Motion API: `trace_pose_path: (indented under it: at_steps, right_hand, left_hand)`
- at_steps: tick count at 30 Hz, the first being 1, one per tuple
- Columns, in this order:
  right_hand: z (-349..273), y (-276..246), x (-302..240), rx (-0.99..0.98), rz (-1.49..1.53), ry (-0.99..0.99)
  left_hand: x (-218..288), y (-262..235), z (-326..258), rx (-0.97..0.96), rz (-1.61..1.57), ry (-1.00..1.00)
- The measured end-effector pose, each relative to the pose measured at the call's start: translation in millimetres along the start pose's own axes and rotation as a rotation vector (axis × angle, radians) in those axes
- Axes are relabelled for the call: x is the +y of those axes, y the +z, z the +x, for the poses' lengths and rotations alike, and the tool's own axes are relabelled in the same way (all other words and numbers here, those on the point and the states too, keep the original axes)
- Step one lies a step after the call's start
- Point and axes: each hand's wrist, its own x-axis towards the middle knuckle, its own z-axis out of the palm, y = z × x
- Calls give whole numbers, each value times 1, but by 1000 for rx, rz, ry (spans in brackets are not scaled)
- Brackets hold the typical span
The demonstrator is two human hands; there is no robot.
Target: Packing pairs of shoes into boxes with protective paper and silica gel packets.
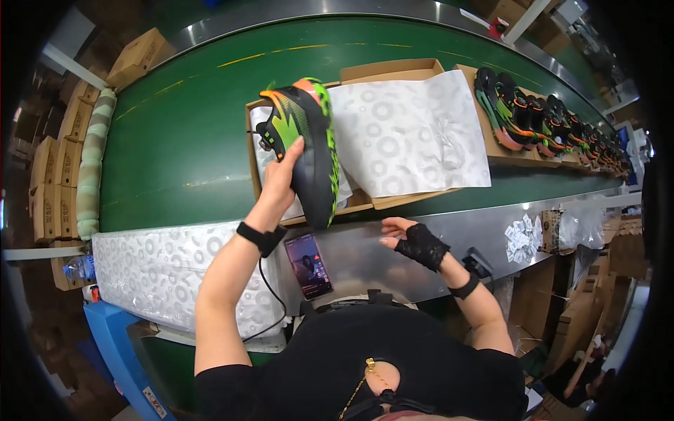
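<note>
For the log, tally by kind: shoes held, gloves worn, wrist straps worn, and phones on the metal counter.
Shoe held in the left hand: 1
Black glove on the right hand: 1
Black wrist straps: 2
Phone on the metal counter: 1
Total: 5

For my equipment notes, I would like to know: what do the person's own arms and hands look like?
The left hand is ungloved; its wrist carries a black strap with a black device and a thin black cable. The right hand wears a black fingerless glove, with a black band farther up and a dark device beside it. Both black sleeves are short.
</note>
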Motion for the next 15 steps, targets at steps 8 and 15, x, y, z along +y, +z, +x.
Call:
trace_pose_path:
  at_steps: [8, 15]
  right_hand:
    - [70, 4, 30, 430, 1002, 195]
    - [90, 6, 38, 1013, -202, -411]
  left_hand:
    - [-56, 5, 90, 86, 187, -520]
    - [-27, 4, 43, -134, 5, -365]
